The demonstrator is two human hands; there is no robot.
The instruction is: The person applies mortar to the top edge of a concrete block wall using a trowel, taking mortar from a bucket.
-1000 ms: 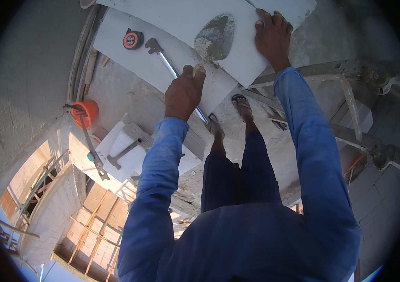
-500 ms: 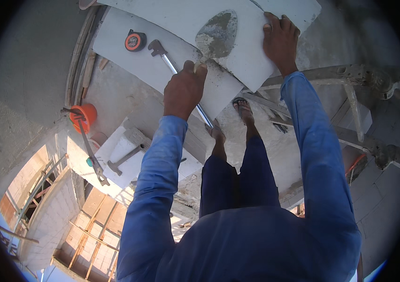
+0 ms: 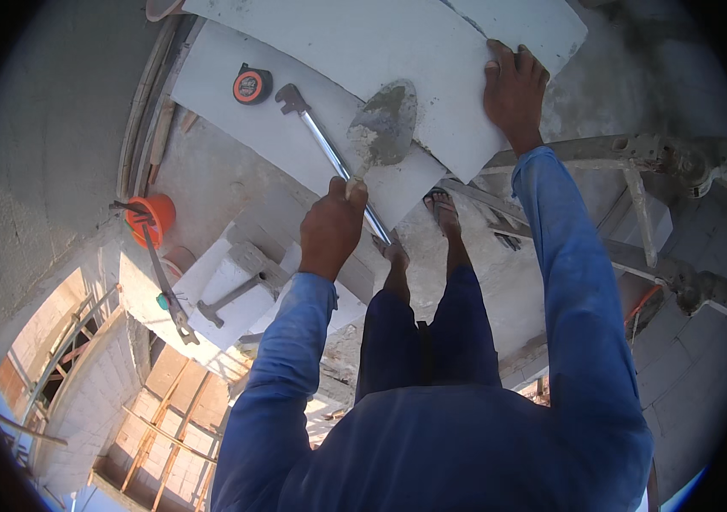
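The left hand (image 3: 332, 229) wraps its fingers around the handle of a grey-smeared trowel (image 3: 391, 119), whose blade overlaps the near edge of the upper white board (image 3: 312, 34). The right hand (image 3: 515, 96) lies, fingers slightly spread, at that board's right edge. On the lower board (image 3: 270, 132), a tape measure (image 3: 252, 85) sits toward the left edge, beside a wrench (image 3: 322, 141).

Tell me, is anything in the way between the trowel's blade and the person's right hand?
Nothing visible: between the trowel held in the left hand and the right hand, only the white board shows. The long metal tool lies left of the blade, outside that gap.
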